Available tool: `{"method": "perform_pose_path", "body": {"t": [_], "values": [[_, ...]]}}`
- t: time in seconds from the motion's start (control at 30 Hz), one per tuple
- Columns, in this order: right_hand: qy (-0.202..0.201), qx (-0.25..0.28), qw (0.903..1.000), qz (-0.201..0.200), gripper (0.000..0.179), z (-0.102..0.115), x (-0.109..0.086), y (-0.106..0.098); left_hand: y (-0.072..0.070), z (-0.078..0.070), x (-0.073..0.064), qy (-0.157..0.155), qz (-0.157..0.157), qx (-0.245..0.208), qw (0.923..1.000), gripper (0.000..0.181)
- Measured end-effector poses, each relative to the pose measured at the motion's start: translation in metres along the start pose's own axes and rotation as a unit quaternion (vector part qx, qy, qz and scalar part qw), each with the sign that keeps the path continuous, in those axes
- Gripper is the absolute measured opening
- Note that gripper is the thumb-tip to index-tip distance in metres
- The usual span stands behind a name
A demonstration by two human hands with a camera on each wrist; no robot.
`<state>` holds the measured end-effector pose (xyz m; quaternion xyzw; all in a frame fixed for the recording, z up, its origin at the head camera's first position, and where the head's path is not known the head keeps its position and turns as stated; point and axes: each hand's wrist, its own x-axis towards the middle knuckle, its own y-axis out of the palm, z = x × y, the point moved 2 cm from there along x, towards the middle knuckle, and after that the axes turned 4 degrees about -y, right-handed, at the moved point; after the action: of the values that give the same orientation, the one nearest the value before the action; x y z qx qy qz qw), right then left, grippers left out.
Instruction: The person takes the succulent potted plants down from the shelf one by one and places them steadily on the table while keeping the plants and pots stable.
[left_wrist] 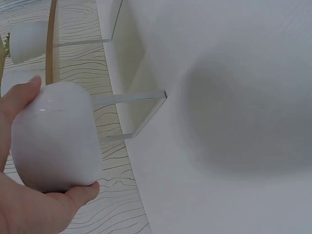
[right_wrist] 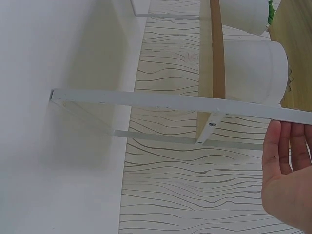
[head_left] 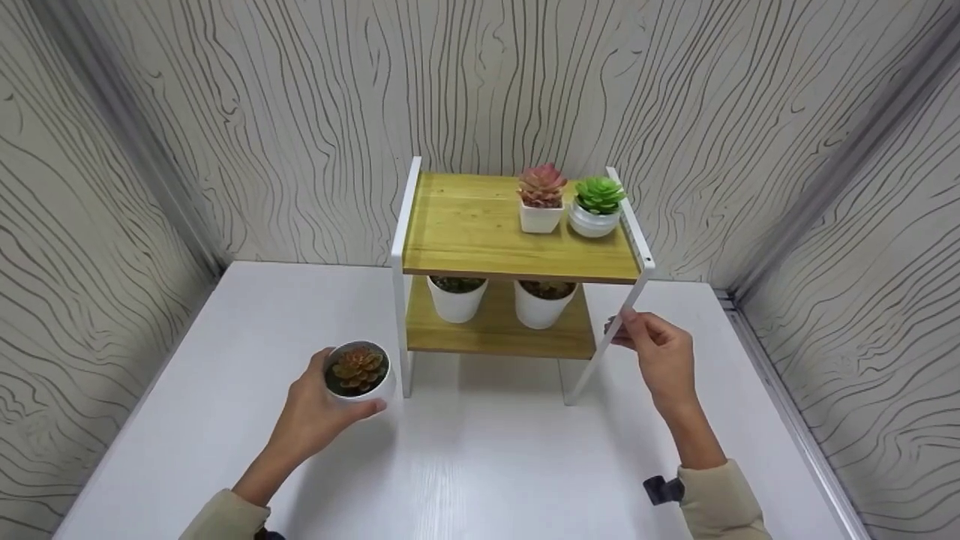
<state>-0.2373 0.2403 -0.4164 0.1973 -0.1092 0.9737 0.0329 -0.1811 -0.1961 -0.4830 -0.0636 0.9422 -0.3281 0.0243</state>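
My left hand (head_left: 319, 409) holds a round white pot with a brownish-orange succulent (head_left: 358, 369), thumb and fingers spread around its sides. The pot is raised above the table, left of a two-tier shelf (head_left: 480, 247). In the left wrist view the pot's smooth side (left_wrist: 58, 136) faces the camera. At the shelf's right front leg (head_left: 606, 341), my right hand (head_left: 664, 360) pinches the white frame with thumb and fingers. Its fingertips meet the leg (right_wrist: 170, 101) in the right wrist view. A small greyish patch shows beside those fingertips in the head view.
On the upper board stand a pink succulent in a square white pot (head_left: 541, 206) and a green succulent in a round white pot (head_left: 595, 214). Two white pots, a left one (head_left: 457, 304) and a right one (head_left: 544, 307), occupy the lower board. Wood-patterned walls (head_left: 315, 127) enclose the white table (head_left: 480, 465).
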Motion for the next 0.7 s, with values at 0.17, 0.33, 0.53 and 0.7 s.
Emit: {"method": "perform_pose_path", "body": {"t": [0.17,0.33,0.53,0.7], "values": [[0.002,-0.003,1.0,-0.001,0.037,0.0,0.0,-0.001,-0.001,0.007,0.006,0.005,-0.008,0.003,1.0,0.109],[0.0,0.002,1.0,-0.002,0.034,0.0,0.0,0.0,-0.003,0.013,0.012,-0.003,-0.016,0.008,0.9998,0.114],[-0.006,0.008,0.9999,-0.002,0.036,-0.001,0.001,0.001,-0.006,0.017,0.018,-0.004,-0.028,-0.001,0.9996,0.117],[-0.011,0.006,0.9999,-0.005,0.037,-0.002,0.0,0.001,-0.005,0.016,0.025,-0.005,-0.04,-0.006,0.9992,0.117]]}}
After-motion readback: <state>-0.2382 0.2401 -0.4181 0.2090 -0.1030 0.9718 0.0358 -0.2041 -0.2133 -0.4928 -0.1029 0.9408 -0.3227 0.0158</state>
